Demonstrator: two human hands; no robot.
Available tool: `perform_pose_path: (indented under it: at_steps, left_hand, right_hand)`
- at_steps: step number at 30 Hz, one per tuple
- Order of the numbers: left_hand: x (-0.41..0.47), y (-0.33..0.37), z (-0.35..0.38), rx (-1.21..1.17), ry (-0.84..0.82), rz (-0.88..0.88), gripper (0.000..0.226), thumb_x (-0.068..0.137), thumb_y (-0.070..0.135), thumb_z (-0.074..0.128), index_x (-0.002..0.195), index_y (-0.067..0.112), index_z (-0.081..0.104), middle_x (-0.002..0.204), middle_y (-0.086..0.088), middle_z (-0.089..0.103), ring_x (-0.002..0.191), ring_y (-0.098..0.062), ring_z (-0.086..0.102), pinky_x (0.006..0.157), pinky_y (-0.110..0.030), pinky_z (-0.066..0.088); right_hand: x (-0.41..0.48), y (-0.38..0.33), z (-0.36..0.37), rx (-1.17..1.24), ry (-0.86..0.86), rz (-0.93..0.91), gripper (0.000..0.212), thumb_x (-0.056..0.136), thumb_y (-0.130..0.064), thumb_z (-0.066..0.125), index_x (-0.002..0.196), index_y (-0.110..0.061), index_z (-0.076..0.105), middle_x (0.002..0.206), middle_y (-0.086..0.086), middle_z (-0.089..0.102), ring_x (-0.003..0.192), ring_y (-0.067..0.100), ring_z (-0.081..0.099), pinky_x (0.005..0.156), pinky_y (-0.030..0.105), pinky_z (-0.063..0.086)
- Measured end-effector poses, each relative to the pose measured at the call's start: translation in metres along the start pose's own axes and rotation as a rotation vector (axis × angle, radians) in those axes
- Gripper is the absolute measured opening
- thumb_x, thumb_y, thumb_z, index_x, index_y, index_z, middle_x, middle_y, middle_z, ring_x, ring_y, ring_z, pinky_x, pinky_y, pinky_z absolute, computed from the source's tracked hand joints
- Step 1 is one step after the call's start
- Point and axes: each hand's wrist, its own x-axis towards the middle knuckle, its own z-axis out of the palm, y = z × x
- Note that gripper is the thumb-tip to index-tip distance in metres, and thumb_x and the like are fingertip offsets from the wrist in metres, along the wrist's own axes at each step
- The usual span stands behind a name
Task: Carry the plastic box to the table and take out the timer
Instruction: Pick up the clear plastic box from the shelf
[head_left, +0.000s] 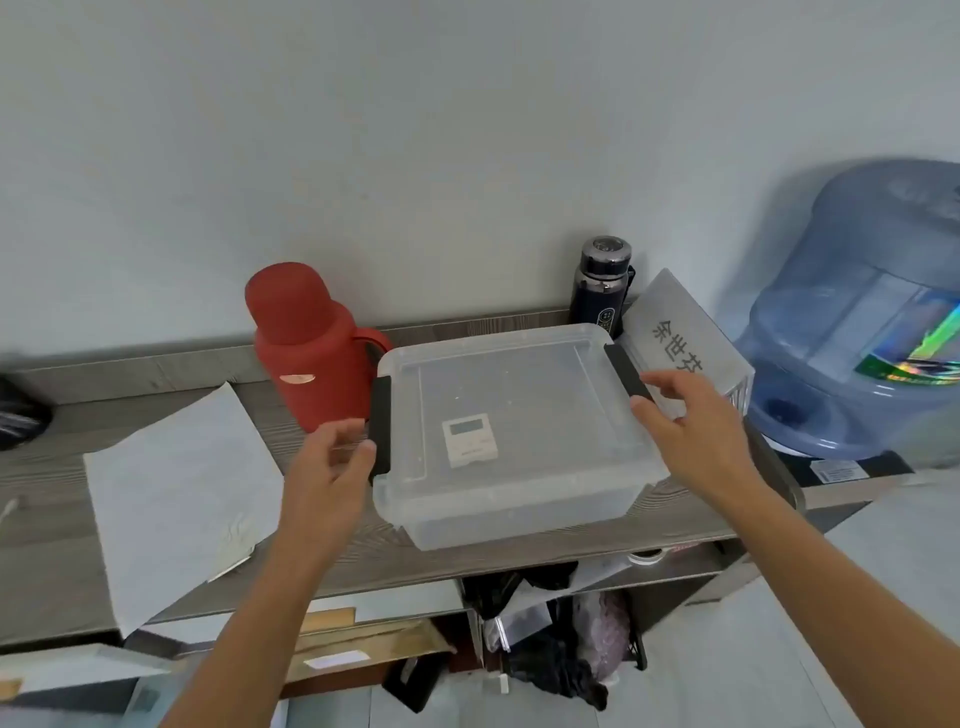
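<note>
A clear plastic box (519, 499) with a lid and two black side latches rests on a grey wooden shelf top (62, 545). Through the lid I see a small white timer (469, 439) lying inside. My left hand (332, 467) is at the left latch, fingers spread, thumb touching the latch's lower end. My right hand (691, 431) hovers at the right latch with fingers apart, thumb near the box's right rim. Neither hand grips the box.
A red thermos jug (306, 348) stands just left of the box, a dark bottle (602, 280) behind it, a clear name sign (680, 332) and a large blue water jug (862, 322) to the right. White paper (176, 493) lies on the left. Cluttered shelves below.
</note>
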Motion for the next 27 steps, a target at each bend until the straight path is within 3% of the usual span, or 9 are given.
perform_pose_path:
  at_steps: [3,7,13,17,19,21,24,27]
  left_hand:
    - [0.019,-0.002,0.014,0.042,-0.090,-0.025,0.039,0.091,0.023,0.053,0.130,0.021,0.048,0.117,0.002,0.058,0.105,-0.019,0.057,0.089,-0.036,0.047]
    - [0.025,-0.006,0.028,0.012,-0.101,-0.046,0.047,0.090,0.024,0.052,0.136,0.022,0.040,0.118,0.001,0.056,0.103,-0.022,0.055,0.091,-0.041,0.048]
    - [0.020,-0.006,0.022,-0.042,-0.065,-0.032,0.046,0.087,0.022,0.055,0.132,0.023,0.043,0.114,0.002,0.060,0.101,-0.022,0.059,0.089,-0.044,0.050]
    - [0.001,-0.003,-0.005,-0.089,-0.023,-0.011,0.047,0.088,0.021,0.057,0.132,0.027,0.043,0.107,0.007,0.058,0.090,-0.004,0.058,0.074,-0.029,0.049]
    - [-0.014,-0.002,-0.023,-0.091,0.002,-0.015,0.048,0.088,0.022,0.058,0.133,0.028,0.042,0.108,0.005,0.058,0.091,-0.009,0.059,0.071,-0.026,0.048]
    - [-0.034,-0.002,-0.042,-0.096,0.044,-0.042,0.048,0.089,0.022,0.058,0.134,0.027,0.042,0.108,-0.001,0.059,0.092,-0.019,0.060,0.071,-0.026,0.048]
    - [-0.073,-0.006,-0.066,-0.120,0.116,-0.110,0.046,0.089,0.021,0.058,0.132,0.029,0.042,0.095,-0.006,0.062,0.082,-0.018,0.059,0.062,-0.024,0.044]
    - [-0.118,-0.014,-0.082,-0.203,0.223,-0.216,0.046,0.088,0.019,0.059,0.130,0.032,0.043,0.096,-0.005,0.065,0.085,-0.020,0.063,0.063,-0.027,0.046]
  right_hand:
    - [0.020,0.001,0.012,-0.032,-0.095,0.067,0.051,0.089,-0.037,0.058,0.135,-0.017,0.048,0.133,0.006,0.057,0.117,0.024,0.055,0.096,0.042,0.046]
    - [0.025,0.004,0.024,0.012,-0.121,0.134,0.054,0.091,-0.033,0.056,0.141,-0.022,0.039,0.137,0.006,0.054,0.113,0.027,0.056,0.092,0.044,0.048]
    - [0.016,-0.001,0.022,0.130,-0.087,0.196,0.050,0.090,-0.031,0.058,0.136,-0.022,0.041,0.118,0.010,0.061,0.098,0.028,0.061,0.086,0.047,0.053]
    - [-0.006,-0.016,0.010,0.257,-0.102,0.197,0.051,0.088,-0.029,0.062,0.135,-0.023,0.044,0.108,0.007,0.062,0.089,0.022,0.063,0.079,0.041,0.054]
    - [-0.019,-0.024,0.007,0.352,-0.114,0.179,0.047,0.088,-0.026,0.063,0.132,-0.024,0.047,0.109,0.005,0.062,0.086,0.016,0.063,0.074,0.035,0.053]
    - [-0.032,-0.033,0.006,0.401,-0.142,0.153,0.041,0.086,-0.026,0.064,0.124,-0.031,0.050,0.113,0.002,0.062,0.094,0.020,0.064,0.082,0.042,0.054]
    - [-0.052,-0.043,0.012,0.435,-0.217,0.115,0.038,0.084,-0.026,0.066,0.116,-0.040,0.049,0.116,-0.001,0.063,0.100,0.024,0.064,0.088,0.050,0.053]
    - [-0.071,-0.048,0.022,0.468,-0.326,0.051,0.044,0.085,-0.020,0.067,0.123,-0.036,0.050,0.111,-0.008,0.065,0.095,0.016,0.065,0.079,0.041,0.055]
